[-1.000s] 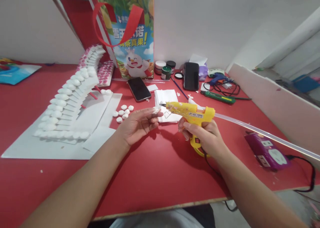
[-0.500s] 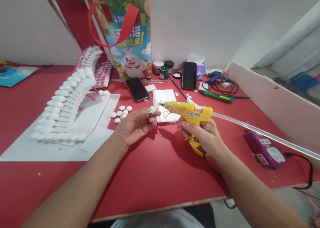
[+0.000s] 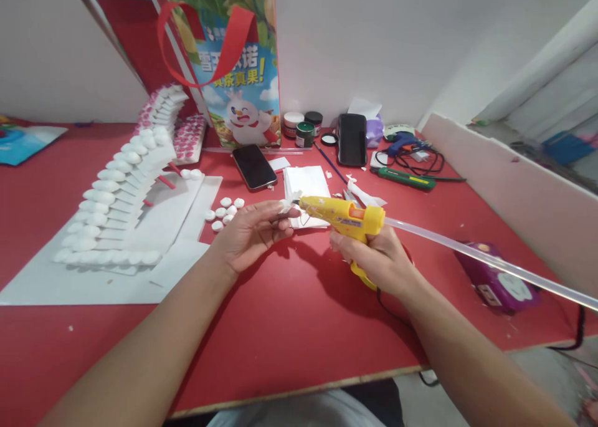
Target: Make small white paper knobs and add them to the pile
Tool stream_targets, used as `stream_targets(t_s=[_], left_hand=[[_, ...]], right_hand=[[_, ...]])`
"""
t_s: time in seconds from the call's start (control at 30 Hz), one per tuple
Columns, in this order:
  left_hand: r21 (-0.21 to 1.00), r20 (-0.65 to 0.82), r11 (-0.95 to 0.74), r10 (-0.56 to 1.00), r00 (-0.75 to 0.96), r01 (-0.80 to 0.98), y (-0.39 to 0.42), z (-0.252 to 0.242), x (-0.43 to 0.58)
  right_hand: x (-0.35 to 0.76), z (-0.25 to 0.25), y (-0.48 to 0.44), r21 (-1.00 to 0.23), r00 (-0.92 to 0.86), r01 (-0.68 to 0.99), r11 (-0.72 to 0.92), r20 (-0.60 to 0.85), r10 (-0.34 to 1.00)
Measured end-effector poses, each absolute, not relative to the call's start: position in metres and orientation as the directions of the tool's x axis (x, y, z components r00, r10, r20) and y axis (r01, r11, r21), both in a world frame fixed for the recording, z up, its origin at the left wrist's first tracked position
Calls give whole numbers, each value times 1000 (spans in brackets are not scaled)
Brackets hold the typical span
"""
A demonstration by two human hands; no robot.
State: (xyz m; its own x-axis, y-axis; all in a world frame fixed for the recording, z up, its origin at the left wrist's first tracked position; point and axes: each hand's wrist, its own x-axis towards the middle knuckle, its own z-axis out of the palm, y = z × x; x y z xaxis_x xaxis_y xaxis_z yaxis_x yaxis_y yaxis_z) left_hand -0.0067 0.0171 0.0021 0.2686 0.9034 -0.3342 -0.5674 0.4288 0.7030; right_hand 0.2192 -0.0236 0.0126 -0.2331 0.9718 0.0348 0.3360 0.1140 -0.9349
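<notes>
Small white piece (image 3: 286, 206) is pinched between thumb and fingertips of the left hand (image 3: 252, 235), held up above the red table (image 3: 289, 327), near the front edge of a stack of white paper (image 3: 306, 181). Yellow glue gun (image 3: 334, 215) is gripped by the right hand (image 3: 380, 262), fingers wrapped round the handle; trigger finger position can't be told. Gun is pointed left, nozzle at the white piece; actual contact can't be confirmed at this size. Pale strands are stuck on the barrel. Long clear glue stick (image 3: 443, 243) is fed into the rear and run out to the right, passing over the purple power strip (image 3: 514, 290). Loose white pieces (image 3: 225, 210) are grouped just left of the left hand. Further left, a curved white model (image 3: 112, 196), edged with rounded white pieces, is set on a white board (image 3: 28, 283). Behind: black phone (image 3: 255, 167) is laid flat in front of the printed bag (image 3: 243, 103); jars (image 3: 304, 134) are lined up beside the bag; green-handled tool (image 3: 404, 178) is laid at right, near a tangled black cable (image 3: 434, 159).
</notes>
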Motion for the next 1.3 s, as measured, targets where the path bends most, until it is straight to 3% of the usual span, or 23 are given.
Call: stream_targets(t_s=[0.23,0.53,0.93,1.13,1.3], left_hand=[[832,-247,337,937,249,-440,18,-1,-10],[775,-248,361,928,277,-519,18,-4,-9],[793,-239,345,934,265,-503,19,-6,-11],[870,-244,279,960,136,-408,19,-3,-7],[896,-204,224,975,93,-383,19,-1,-2]], right_hand=[[215,19,-24,-892,-219,415,181,95,971],[215,21,-25,-872,-216,442,210,124,969],[218,18,-24,-876,-190,437,205,133,973],[220,15,-25,-910,-171,366,196,142,975],[216,21,-25,-862,-239,435,261,168,956]])
